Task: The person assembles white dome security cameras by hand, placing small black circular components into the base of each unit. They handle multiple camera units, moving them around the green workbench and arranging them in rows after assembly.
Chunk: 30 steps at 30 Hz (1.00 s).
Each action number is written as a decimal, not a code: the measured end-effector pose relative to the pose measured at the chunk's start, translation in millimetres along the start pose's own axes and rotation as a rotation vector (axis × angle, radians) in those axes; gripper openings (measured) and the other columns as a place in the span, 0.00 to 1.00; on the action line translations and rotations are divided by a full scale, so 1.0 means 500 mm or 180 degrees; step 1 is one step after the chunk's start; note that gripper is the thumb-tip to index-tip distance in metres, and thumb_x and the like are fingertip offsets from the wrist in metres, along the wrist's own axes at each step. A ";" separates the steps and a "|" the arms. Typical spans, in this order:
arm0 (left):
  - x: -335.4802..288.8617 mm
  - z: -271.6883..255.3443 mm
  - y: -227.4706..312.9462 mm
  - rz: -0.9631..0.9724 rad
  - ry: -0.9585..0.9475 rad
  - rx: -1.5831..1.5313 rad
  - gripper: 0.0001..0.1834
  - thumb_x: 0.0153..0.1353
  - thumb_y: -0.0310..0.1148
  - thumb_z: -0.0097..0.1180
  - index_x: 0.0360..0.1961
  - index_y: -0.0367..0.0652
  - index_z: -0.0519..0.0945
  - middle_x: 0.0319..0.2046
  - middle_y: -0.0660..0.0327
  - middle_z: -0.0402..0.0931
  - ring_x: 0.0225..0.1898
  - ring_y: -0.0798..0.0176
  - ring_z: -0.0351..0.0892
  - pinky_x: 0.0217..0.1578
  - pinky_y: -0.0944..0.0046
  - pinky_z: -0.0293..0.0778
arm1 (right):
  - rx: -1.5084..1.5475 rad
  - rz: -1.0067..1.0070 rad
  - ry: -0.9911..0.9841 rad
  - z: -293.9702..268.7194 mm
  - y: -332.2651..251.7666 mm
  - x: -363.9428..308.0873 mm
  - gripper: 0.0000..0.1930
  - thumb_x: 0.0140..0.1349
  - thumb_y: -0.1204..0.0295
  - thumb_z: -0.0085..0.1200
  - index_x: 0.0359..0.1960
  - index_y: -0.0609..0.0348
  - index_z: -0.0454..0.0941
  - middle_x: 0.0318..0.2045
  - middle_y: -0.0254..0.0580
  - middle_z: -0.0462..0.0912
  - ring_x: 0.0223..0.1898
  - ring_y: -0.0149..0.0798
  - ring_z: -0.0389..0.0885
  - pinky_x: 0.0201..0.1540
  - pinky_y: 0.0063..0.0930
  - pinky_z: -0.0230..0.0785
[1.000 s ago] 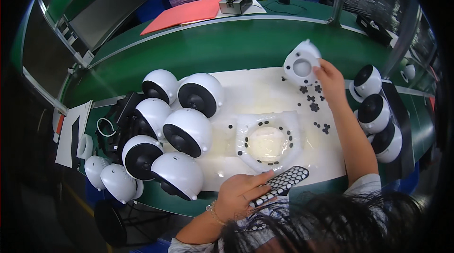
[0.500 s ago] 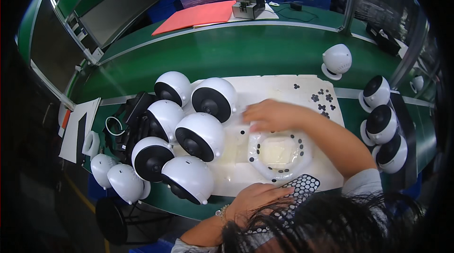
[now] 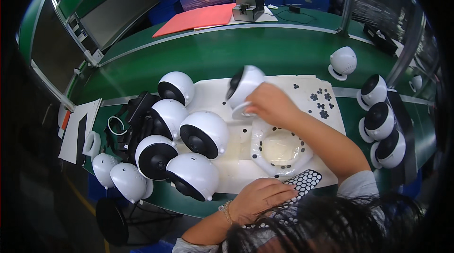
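Note:
A white ball-shaped camera (image 3: 246,87) with a black face hangs tilted over the white board (image 3: 236,175). My right hand (image 3: 271,103) is closed round the camera near its round base. Near the front edge, my left hand (image 3: 262,199) lies with its fingers over a black sheet with white round spots (image 3: 306,182); its thumb is hidden. Between my hands lies a white plastic-wrapped ring (image 3: 257,162) with small black discs around it. Left of the ring, several more white ball cameras (image 3: 204,134) with black faces stand close together.
Black pieces in small clusters (image 3: 323,111) lie at the board's far right. Several finished-looking cameras (image 3: 379,120) line the right edge, and another camera (image 3: 343,61) stands farther back. Dark straps (image 3: 137,120) lie left of the group. A metal box (image 3: 248,8) sits on the back shelf.
My right hand has taken the far right camera of the group, raised it off the board and brought it right. My left hand stays on the spotted sheet.

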<state>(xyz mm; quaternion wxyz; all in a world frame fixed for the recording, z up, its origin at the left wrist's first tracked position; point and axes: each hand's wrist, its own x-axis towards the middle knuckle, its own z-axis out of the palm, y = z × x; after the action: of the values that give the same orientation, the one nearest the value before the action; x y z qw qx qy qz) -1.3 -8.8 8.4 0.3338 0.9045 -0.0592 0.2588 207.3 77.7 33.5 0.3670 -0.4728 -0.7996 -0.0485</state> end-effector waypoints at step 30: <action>-0.010 0.012 0.027 -0.1396 0.1920 -0.0785 0.13 0.39 0.15 0.62 0.29 0.35 0.78 0.24 0.53 0.78 0.26 0.60 0.78 0.27 0.67 0.72 | 0.1402 0.0966 -0.0376 -0.223 -0.200 -0.222 0.14 0.50 0.69 0.59 0.39 0.54 0.75 0.30 0.38 0.79 0.32 0.42 0.78 0.36 0.31 0.69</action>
<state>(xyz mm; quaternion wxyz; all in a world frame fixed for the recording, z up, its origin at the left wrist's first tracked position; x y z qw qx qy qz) -6.7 -23.2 9.8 0.4898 0.7321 0.2055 0.4265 219.9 -104.7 71.2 0.4167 -0.4980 -0.7310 0.2098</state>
